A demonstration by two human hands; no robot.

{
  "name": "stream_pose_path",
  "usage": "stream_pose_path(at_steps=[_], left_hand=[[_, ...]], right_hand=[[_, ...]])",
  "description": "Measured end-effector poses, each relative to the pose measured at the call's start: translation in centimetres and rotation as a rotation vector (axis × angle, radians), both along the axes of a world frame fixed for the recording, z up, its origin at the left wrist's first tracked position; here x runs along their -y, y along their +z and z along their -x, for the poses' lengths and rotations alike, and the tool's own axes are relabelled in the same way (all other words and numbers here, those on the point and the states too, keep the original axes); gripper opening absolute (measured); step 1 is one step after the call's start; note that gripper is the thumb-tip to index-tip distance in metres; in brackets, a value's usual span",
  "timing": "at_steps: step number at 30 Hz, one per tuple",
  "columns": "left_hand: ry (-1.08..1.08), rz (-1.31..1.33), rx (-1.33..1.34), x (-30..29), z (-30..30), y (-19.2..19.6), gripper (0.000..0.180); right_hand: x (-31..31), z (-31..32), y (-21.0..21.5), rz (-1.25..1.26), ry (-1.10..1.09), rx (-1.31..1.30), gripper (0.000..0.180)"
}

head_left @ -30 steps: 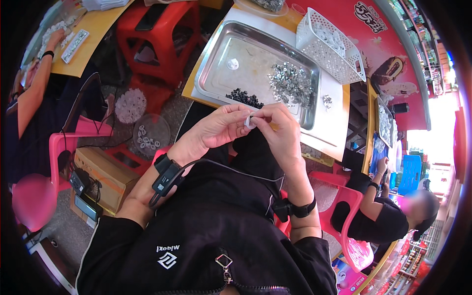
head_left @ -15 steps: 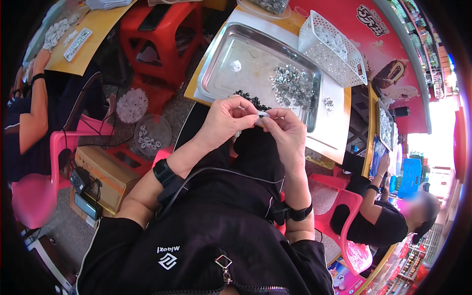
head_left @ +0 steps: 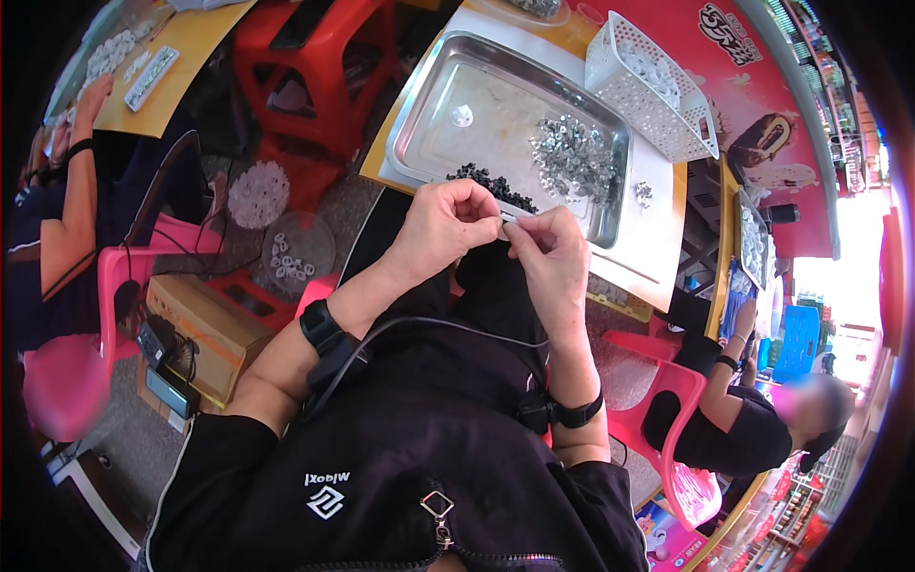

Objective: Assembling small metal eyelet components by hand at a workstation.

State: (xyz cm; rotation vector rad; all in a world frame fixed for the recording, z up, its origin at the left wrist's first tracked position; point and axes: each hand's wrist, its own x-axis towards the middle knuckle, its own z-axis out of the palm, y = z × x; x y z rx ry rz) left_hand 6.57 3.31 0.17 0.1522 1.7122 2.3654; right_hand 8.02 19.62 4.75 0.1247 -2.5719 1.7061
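Observation:
A small white plastic piece (head_left: pixel 508 215) sits between my two hands, just off the near edge of the metal tray (head_left: pixel 408 133). My left hand (head_left: pixel 446 227) pinches its left side between thumb and forefinger. From the other side the thumb and fingertips of my right hand (head_left: pixel 553 250) close on it, hiding much of its shape. Inside the tray, a heap of small black parts (head_left: pixel 491 185) lies nearest my fingers. Farther right in it is a pile of small shiny metal parts (head_left: pixel 575 157). One white round piece (head_left: pixel 462 115) rests alone toward the tray's left.
A white perforated basket (head_left: pixel 610 81) of clear-white pieces stands beyond the tray's right. Some metal bits (head_left: pixel 643 194) lie on the white sheet. Co-workers sit at left (head_left: pixel 67 219) and right (head_left: pixel 734 419). A red stool (head_left: pixel 315 86) and a cardboard box (head_left: pixel 205 329) are at left.
The view has shifted slightly. Both hands stay together on the small white piece, and my right fingers have curled in more around it.

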Motion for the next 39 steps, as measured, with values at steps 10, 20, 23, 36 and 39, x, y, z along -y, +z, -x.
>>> stream_pose_path(at_steps=[10,20,23,36,39], left_hand=[[-0.103,-0.278,0.032,-0.6,0.2,-0.8,0.031],[-0.003,-0.143,-0.045,-1.0,-0.2,-0.8,0.046],[-0.028,-0.214,0.034,-0.9,-0.2,-0.7,0.050],[0.074,-0.037,0.009,-0.5,-0.4,-0.9,0.061],[0.087,-0.009,0.006,-0.5,-0.3,-1.0,0.060]], right_hand=[[-0.4,0.7,-0.8,0.659,0.036,0.343,0.011],[0.9,0.3,-0.4,-0.174,0.112,-0.178,0.015],[0.8,0.7,0.5,-0.442,0.214,-0.450,0.017],[1.8,1.3,0.8,-0.410,0.367,-0.538,0.017],[1.9,1.3,0.3,-0.423,0.373,-0.518,0.015]])
